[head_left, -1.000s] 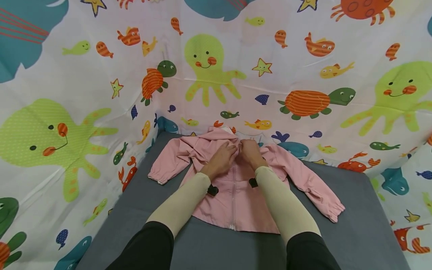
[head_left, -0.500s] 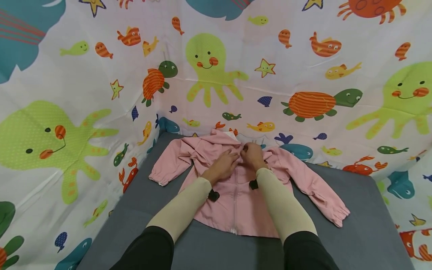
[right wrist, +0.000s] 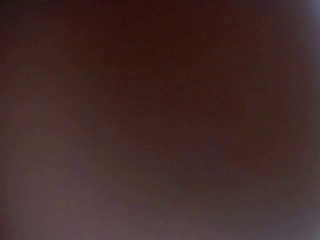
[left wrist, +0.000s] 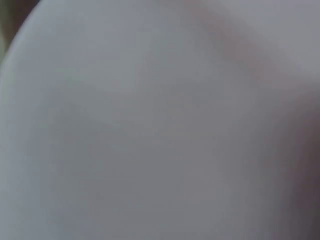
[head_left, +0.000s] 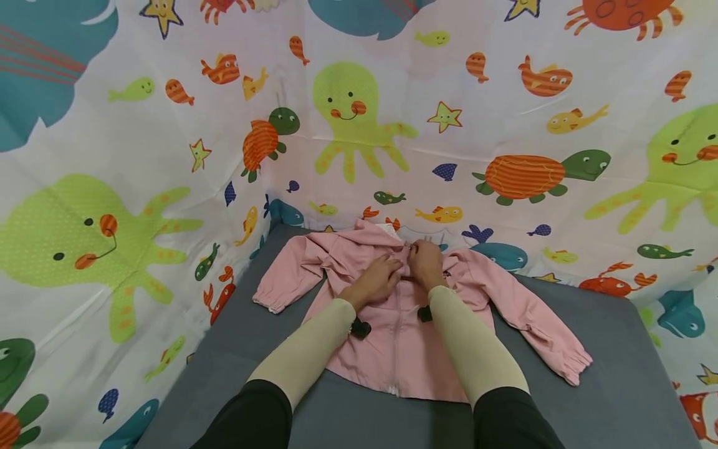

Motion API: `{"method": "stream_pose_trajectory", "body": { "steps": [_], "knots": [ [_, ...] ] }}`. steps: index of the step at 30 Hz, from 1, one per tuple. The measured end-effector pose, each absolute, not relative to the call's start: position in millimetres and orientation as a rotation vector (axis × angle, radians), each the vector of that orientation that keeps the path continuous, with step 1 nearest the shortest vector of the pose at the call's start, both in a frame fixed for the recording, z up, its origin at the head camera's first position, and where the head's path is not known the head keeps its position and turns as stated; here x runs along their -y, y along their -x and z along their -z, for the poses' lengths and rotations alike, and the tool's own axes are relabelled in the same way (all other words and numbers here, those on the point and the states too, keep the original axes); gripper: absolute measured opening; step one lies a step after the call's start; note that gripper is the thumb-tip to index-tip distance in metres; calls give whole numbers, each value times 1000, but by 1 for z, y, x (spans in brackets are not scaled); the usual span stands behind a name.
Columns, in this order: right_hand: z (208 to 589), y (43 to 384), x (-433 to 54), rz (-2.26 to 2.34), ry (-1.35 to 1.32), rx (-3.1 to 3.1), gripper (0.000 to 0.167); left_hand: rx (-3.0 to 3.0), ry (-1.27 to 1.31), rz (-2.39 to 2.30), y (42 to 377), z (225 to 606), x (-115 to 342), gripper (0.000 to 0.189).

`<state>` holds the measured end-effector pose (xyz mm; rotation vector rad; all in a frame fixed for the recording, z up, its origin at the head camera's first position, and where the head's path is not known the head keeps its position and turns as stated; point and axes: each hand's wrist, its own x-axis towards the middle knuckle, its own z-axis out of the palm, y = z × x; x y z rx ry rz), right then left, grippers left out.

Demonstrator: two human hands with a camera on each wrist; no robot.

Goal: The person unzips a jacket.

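A pink zip-up jacket (head_left: pixel 359 358) lies front up, with its sleeves spread to both sides. Its zipper (head_left: pixel 396 349) runs down the middle to the hem. At the upper chest, my left hand (head_left: pixel 374 282) lies over the front with its bent fingertips pinching the cloth beside the zipper line. Close by and slightly higher, my right hand (head_left: pixel 426 262) has curled fingers and pinches the front edge at the collar. A small thing at those fingertips is too small to make out. Both wrist views are blurred and very close, so neither shows the fingers.
The jacket lies on a grey table (head_left: pixel 247 368). A white curtain (head_left: pixel 381 93) printed with sea animals rises behind it and along both sides. A white label (head_left: pixel 389 231) shows at the neck. Small black devices (head_left: pixel 361 328) hang under both wrists.
My hands stay at the jacket's upper front. The fingertips, close together a second ago, now stand a little apart, the left slightly lower. The whole head view has shifted slightly.
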<state>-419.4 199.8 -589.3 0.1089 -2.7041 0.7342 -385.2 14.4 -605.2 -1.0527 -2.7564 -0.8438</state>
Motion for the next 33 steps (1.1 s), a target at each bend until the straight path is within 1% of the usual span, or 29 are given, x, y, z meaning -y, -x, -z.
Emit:
{"method": "stream_pose_trajectory", "body": {
  "steps": [1,5,7,8,12,18,21,23,26,28,30,33],
  "knots": [
    [592,420,-203,-778,-122,2664,29,2730,1031,894,388,607,-16,39],
    [580,409,-200,-911,-117,2506,28,2588,908,992,396,605,-22,37],
    [573,406,-198,-980,-122,2430,28,2488,853,989,396,592,-23,35],
    [563,400,-192,-996,-105,2406,25,2443,823,981,395,583,-24,34],
    [548,396,-187,-1105,-106,2303,23,2293,762,967,394,545,-25,34],
    [537,381,-178,-1235,-132,2198,21,2413,751,980,403,516,-27,38],
    [537,375,-172,-1289,-157,2144,20,2518,773,963,405,513,-22,35],
    [535,372,-169,-1324,-174,2112,19,2523,791,944,421,529,-18,34],
    [530,367,-166,-1353,-179,2096,16,2516,798,920,421,528,-14,28],
    [527,364,-164,-1378,-162,2098,14,2501,803,918,419,527,-13,23],
    [524,362,-164,-1400,-140,2103,13,2532,797,907,402,508,-13,15],
    [521,358,-164,-1423,-143,2138,13,2555,770,908,398,504,-12,14]
  ]
}}
